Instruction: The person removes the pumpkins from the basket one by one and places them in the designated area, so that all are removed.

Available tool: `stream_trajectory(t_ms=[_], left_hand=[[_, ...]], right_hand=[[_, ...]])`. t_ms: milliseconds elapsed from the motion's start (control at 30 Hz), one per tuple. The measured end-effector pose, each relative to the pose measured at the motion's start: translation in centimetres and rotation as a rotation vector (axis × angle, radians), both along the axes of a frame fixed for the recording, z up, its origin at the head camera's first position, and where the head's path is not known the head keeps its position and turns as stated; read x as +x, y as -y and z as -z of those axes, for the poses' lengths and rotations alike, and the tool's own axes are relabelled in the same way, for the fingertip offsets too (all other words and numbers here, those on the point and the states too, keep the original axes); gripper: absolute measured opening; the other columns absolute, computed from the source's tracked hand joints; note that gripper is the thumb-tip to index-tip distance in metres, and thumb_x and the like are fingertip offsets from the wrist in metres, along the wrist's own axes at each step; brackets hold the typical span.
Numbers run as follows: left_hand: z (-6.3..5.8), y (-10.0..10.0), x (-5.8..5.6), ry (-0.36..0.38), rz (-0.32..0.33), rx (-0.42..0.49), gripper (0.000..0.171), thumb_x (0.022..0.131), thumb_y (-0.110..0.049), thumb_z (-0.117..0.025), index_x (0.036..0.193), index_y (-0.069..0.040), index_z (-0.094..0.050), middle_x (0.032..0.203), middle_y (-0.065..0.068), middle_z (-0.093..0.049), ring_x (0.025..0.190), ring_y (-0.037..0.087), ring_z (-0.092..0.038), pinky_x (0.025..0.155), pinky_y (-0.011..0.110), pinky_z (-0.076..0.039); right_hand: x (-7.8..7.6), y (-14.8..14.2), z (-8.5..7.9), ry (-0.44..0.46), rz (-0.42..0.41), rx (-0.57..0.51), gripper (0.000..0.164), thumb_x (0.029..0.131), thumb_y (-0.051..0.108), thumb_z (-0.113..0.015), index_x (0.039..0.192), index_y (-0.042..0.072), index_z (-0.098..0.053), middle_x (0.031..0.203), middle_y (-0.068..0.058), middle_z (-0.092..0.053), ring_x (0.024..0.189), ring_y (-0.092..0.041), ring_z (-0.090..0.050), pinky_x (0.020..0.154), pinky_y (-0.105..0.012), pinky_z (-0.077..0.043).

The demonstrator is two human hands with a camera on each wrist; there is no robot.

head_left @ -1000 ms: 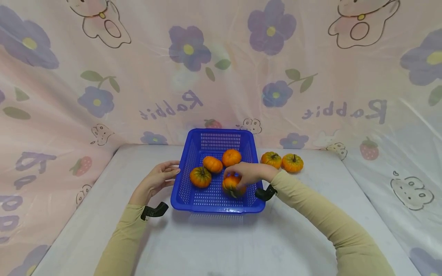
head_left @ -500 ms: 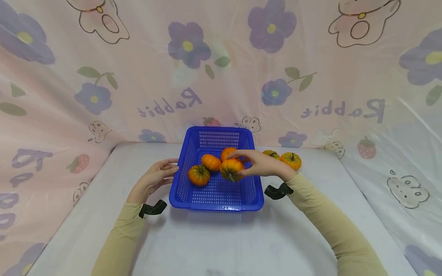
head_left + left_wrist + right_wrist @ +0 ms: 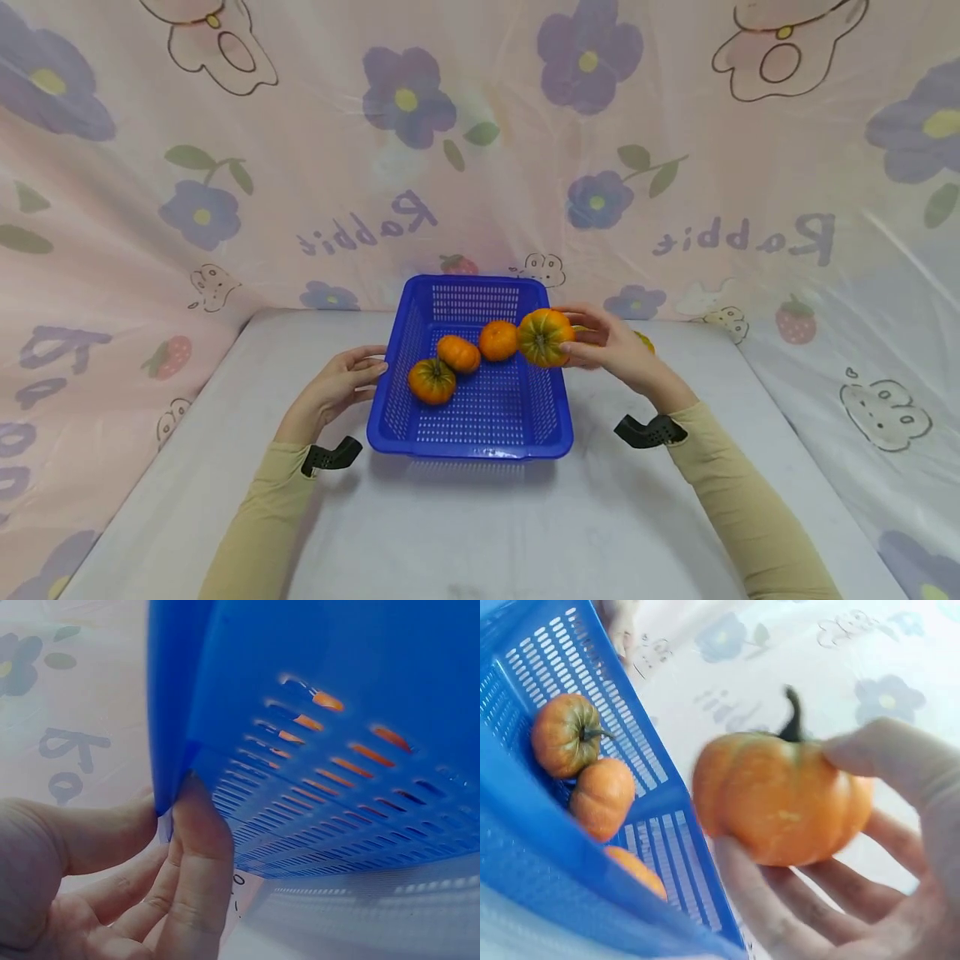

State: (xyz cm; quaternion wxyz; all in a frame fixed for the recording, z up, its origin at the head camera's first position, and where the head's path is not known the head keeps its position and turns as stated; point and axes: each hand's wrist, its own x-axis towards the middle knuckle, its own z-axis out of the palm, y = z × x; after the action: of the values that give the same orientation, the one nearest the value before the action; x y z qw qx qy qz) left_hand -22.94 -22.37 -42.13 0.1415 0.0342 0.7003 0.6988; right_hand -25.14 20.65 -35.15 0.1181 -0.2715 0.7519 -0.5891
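My right hand (image 3: 617, 350) holds a small orange-and-green pumpkin (image 3: 544, 338) over the right rim of the blue plastic basket (image 3: 468, 453). In the right wrist view, thumb and fingers grip this pumpkin (image 3: 780, 802) from opposite sides, its dark stem pointing up. At the basket's left side, my left hand (image 3: 337, 387) pinches the rim between thumb and forefinger, as the left wrist view shows. Inside the basket lie a green-topped pumpkin (image 3: 432, 382) and two plainer orange pumpkins, one in the middle (image 3: 458, 354) and one further back (image 3: 498, 341).
Behind the right hand, a sliver of another pumpkin (image 3: 645, 341) shows on the white table (image 3: 450, 533); the hand hides most of what lies there. A patterned curtain (image 3: 480, 183) closes off the table's back and sides. Black mounts sit at both wrists.
My right hand has lifted the pumpkin from the basket's front right and carried it up and rightward to the rim. The left hand stays at the basket's left side.
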Motion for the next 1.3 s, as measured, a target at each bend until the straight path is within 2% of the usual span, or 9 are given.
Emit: stream_trajectory(t_ms=[133, 333, 533, 733, 933, 1100, 1200, 1300], left_hand=[[-0.1, 0.0, 0.0, 0.002, -0.006, 0.000, 0.050, 0.098, -0.011, -0.056, 0.142, -0.001, -0.037, 0.110, 0.011, -0.060, 0.089, 0.019, -0.064, 0.080, 0.033, -0.055], [-0.1, -0.1, 0.2, 0.015, 0.005, 0.013, 0.051, 0.098, -0.011, -0.055, 0.143, 0.000, -0.035, 0.108, 0.010, -0.060, 0.088, 0.019, -0.065, 0.079, 0.032, -0.055], [-0.2, -0.2, 0.3, 0.006, 0.002, 0.026, 0.051, 0.098, -0.011, -0.055, 0.143, 0.001, -0.034, 0.108, 0.010, -0.060, 0.087, 0.017, -0.065, 0.079, 0.031, -0.055], [0.0, -0.1, 0.3, 0.004, -0.001, 0.039, 0.052, 0.098, -0.010, -0.055, 0.144, 0.002, -0.034, 0.108, 0.008, -0.061, 0.087, 0.016, -0.065, 0.078, 0.031, -0.055], [0.0, -0.1, 0.3, 0.004, 0.001, 0.054, 0.051, 0.098, -0.010, -0.055, 0.143, 0.002, -0.035, 0.108, 0.008, -0.060, 0.086, 0.015, -0.065, 0.078, 0.030, -0.055], [0.0, -0.1, 0.3, -0.003, 0.003, 0.051, 0.053, 0.098, -0.011, -0.055, 0.144, 0.003, -0.033, 0.109, 0.010, -0.059, 0.087, 0.015, -0.064, 0.078, 0.029, -0.055], [0.1, -0.1, 0.3, -0.002, 0.003, 0.054, 0.053, 0.098, -0.012, -0.055, 0.144, 0.003, -0.033, 0.110, 0.011, -0.059, 0.087, 0.015, -0.065, 0.078, 0.029, -0.055], [0.2, 0.1, 0.3, -0.005, 0.009, 0.054, 0.053, 0.098, -0.012, -0.055, 0.144, 0.002, -0.033, 0.111, 0.011, -0.059, 0.087, 0.016, -0.065, 0.078, 0.029, -0.055]], right_hand=[[0.4, -1.9, 0.2, -0.002, 0.099, -0.042, 0.055, 0.093, 0.013, -0.064, 0.142, 0.011, -0.041, 0.137, -0.020, -0.042, 0.113, -0.029, -0.057, 0.080, -0.043, -0.054], [0.9, -5.0, 1.3, -0.001, 0.239, -0.029, 0.055, 0.094, 0.020, -0.063, 0.143, 0.012, -0.039, 0.138, -0.021, -0.042, 0.111, -0.021, -0.058, 0.081, -0.045, -0.053], [1.4, -7.7, 2.1, 0.006, 0.358, -0.038, 0.060, 0.095, 0.023, -0.061, 0.146, 0.009, -0.034, 0.141, -0.026, -0.034, 0.108, -0.012, -0.056, 0.080, -0.037, -0.054], [1.9, -9.9, 3.3, 0.026, 0.443, -0.072, 0.060, 0.095, 0.024, -0.062, 0.146, 0.011, -0.034, 0.135, -0.015, -0.041, 0.107, -0.010, -0.054, 0.080, -0.034, -0.054], [1.8, -12.3, 4.8, 0.123, 0.510, -0.250, 0.059, 0.093, 0.020, -0.063, 0.145, 0.013, -0.035, 0.122, -0.002, -0.048, 0.098, -0.010, -0.061, 0.079, -0.034, -0.055], [1.9, -13.8, 5.7, 0.239, 0.588, -0.389, 0.061, 0.093, 0.024, -0.064, 0.144, 0.016, -0.031, 0.121, 0.000, -0.047, 0.097, -0.012, -0.063, 0.079, -0.030, -0.055], [1.9, -14.5, 6.0, 0.336, 0.640, -0.465, 0.071, 0.091, 0.025, -0.065, 0.148, 0.017, -0.023, 0.133, -0.007, -0.038, 0.098, -0.013, -0.061, 0.083, -0.032, -0.053], [1.8, -15.0, 6.4, 0.409, 0.686, -0.508, 0.085, 0.089, 0.027, -0.068, 0.153, 0.017, -0.012, 0.145, -0.011, -0.022, 0.101, -0.014, -0.058, 0.088, -0.034, -0.050]])
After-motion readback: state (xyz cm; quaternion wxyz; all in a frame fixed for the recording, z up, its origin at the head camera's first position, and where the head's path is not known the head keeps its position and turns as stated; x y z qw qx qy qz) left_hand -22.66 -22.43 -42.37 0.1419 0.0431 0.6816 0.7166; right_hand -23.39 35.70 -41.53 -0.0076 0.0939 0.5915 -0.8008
